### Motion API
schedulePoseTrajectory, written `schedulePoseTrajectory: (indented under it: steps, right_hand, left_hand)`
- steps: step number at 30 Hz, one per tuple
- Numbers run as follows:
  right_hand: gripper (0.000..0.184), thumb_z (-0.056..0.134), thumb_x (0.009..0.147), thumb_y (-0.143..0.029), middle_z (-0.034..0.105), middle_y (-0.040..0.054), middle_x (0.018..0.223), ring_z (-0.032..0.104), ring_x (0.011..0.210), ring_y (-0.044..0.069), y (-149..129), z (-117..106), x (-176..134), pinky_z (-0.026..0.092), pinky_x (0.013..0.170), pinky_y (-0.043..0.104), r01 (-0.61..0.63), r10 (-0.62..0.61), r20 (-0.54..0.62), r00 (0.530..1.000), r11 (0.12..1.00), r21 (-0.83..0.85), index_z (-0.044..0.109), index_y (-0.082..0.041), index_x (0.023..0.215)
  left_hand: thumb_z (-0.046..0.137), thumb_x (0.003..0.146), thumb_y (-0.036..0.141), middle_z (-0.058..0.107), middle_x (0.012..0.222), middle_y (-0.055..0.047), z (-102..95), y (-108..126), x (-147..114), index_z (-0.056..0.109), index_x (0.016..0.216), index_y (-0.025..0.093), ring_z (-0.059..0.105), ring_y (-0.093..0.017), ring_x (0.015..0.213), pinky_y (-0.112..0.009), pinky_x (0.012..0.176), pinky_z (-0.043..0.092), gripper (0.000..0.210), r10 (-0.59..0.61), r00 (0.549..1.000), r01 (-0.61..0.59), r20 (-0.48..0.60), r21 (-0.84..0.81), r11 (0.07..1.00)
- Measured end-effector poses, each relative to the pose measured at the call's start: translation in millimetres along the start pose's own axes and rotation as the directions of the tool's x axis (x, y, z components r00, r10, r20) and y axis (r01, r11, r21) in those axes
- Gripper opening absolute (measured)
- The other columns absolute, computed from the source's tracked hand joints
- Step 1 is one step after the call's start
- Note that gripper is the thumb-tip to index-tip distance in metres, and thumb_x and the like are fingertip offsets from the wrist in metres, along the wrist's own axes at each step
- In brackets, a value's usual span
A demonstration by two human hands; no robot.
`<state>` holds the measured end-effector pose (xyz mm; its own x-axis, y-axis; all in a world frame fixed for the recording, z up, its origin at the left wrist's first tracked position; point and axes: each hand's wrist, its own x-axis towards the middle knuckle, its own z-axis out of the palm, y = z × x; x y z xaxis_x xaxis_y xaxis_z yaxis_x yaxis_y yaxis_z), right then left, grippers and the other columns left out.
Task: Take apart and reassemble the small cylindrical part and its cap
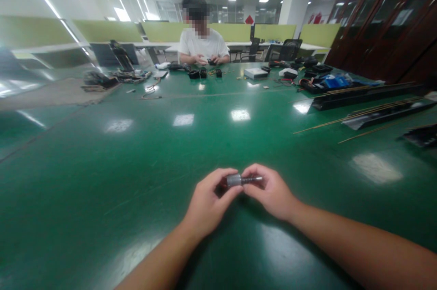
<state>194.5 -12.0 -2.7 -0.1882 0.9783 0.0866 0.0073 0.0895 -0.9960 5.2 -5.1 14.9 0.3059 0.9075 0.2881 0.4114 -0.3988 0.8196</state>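
A small grey metal cylinder with a thin ribbed shaft [234, 180] is held level between my two hands, just above the table. My left hand [210, 199] is closed around the thick cylinder end, thumb below and fingers above. At the shaft end, my right hand [273, 192] is closed with thumb and fingertips on either side, near where shaft and cylinder meet. The shaft's bright tip points right, toward my right palm. My left fingers cover the cylinder's far left end.
The green table [143, 158] reflects the ceiling lights. Across it sits a person in a white shirt [201, 44], handling a small dark item near several black parts [194, 73]. Dark metal channels [362, 96] with long thin rods lie at right, near blue packets [336, 81] and a white box [255, 73].
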Motion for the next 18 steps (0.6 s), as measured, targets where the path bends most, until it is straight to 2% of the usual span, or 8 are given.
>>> schedulePoseTrajectory:
  steps: [18]
  right_hand:
    - [0.013, 0.069, 0.076, -0.020, 0.066, -0.0008, 0.079, 0.062, 0.075, 0.017, 1.2, 0.9, 2.1, 0.048, 0.070, 0.029, -0.023, 0.023, -0.021, 1.000, 0.999, -0.024, 0.059, -0.019, 0.084]
  left_hand:
    - [0.071, 0.085, 0.035, 0.072, 0.098, -0.002, 1.8, -0.4, 0.4, 0.071, 0.108, 0.024, 0.065, -0.016, 0.081, -0.027, 0.077, 0.055, 0.025, -0.057, 0.998, 0.057, -0.014, -0.013, 0.998]
